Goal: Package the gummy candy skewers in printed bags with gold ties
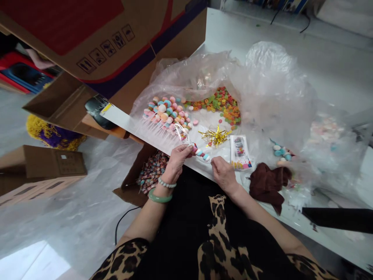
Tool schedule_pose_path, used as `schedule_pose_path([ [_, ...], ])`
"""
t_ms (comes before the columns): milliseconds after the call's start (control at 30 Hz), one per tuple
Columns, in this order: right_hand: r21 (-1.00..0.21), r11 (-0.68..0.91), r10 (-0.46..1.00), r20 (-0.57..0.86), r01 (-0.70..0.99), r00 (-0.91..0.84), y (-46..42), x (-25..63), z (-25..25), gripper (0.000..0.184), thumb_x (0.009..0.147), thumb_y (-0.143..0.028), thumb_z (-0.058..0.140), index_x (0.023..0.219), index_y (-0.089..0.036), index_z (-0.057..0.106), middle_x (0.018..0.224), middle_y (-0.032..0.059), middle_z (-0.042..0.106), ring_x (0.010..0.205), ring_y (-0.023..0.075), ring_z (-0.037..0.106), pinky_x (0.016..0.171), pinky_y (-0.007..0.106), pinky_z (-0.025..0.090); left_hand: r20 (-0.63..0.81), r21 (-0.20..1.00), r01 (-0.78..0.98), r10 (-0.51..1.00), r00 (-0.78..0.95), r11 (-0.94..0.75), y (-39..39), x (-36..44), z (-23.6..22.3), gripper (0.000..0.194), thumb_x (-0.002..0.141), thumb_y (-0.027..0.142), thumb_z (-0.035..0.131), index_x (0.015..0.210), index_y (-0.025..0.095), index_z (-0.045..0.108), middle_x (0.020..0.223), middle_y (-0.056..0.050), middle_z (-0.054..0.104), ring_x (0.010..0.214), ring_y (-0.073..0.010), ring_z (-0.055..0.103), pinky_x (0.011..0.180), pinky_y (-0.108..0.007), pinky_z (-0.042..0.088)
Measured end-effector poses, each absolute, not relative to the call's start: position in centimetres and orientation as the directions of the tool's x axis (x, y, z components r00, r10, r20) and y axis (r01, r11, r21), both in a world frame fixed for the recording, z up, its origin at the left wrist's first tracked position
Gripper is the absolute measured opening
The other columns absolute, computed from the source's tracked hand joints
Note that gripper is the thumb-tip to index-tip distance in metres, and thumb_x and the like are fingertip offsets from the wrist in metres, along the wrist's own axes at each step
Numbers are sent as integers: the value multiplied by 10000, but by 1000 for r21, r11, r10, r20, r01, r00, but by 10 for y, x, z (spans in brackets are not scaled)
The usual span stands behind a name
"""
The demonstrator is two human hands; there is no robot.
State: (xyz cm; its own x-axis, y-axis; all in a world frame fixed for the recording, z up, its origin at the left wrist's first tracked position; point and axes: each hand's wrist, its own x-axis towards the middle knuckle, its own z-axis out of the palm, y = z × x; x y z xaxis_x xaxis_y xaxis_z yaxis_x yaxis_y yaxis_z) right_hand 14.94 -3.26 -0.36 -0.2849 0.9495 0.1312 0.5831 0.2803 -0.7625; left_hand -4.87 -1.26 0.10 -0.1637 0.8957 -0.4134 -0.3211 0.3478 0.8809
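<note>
Candy skewer (203, 154), its pieces pink, white and blue, is lying slantwise between the two hands, just above the desk's (128, 121) near edge. The left hand (178, 157) is keeping a narrow grip, holding the skewer's upper end, where a clear wrapper (181, 133) is sticking out. The right hand (224, 174) is also keeping a narrow grip, its fingertips pinching at the lower end. Beyond the left hand, a heap of skewers (167, 111) is resting with white sticks pointing toward the near edge. Farther in, gummy rings (230, 107) are spreading over the plastic sheeting (271, 74). Gold ties (216, 136) and a printed packet (240, 152) are lying nearer the hands. To the right, a brown cloth (269, 184) is drooping over the near edge.
</note>
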Motion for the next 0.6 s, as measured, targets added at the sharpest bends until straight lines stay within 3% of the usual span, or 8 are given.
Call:
schedule_pose_path([
  [67,-751,305,939,136,586,-316,-31,148,-5,163,873,-215,443,743,-223,540,736,56,584,696,186,529,673,307,398,-445,857,-358,883,-150,371,-13,-46,0,354,663,463,797,763,128,742,712,-78,717,642,-145,641,658,-250,457],
  [133,-822,204,957,54,532,-284,-29,143,-7,136,848,-231,479,731,-228,546,721,38,590,698,180,537,671,300,404,-473,830,-406,868,-151,382,-13,-41,-1,393,624,469,822,795,124,740,709,-75,718,638,-158,655,663,-263,467],
  [233,-941,-190,941,-256,281,-219,-26,135,-11,89,770,-267,562,695,-226,538,640,-9,573,561,131,465,526,251,353,-479,819,-433,865,-150,378,-15,-36,-2,409,608,459,840,818,123,738,691,-62,710,629,-153,656,673,-266,475],
  [333,-780,-621,749,-562,-77,-351,-23,133,-11,180,688,-310,669,709,-208,522,584,-42,548,408,56,254,392,202,155,-473,818,-434,871,-135,378,-17,-35,-3,392,626,441,839,835,126,735,701,-52,707,643,-145,661,688,-263,481],
  [400,-612,-764,622,-615,-204,-484,-22,135,-7,269,626,-293,746,710,-193,512,574,-52,538,392,19,171,382,183,80,-494,798,-455,862,-116,396,-18,-36,-3,394,625,432,843,848,127,732,718,-48,707,653,-145,666,689,-263,488],
  [500,-501,-827,545,-602,-255,-584,-22,140,0,313,589,-247,795,703,-175,513,572,-50,545,387,-7,160,375,160,55,-534,744,-506,843,-60,436,-17,-40,-1,375,621,397,851,831,115,721,715,-49,700,633,-142,656,681,-273,507],
  [600,-543,-808,566,-611,-229,-554,-23,141,3,309,605,-262,804,716,-166,533,565,-41,565,368,-11,193,359,153,55,-492,708,-604,869,-50,366,-15,-46,2,335,595,239,865,871,132,708,782,-33,710,681,-138,663,715,-271,530],
])
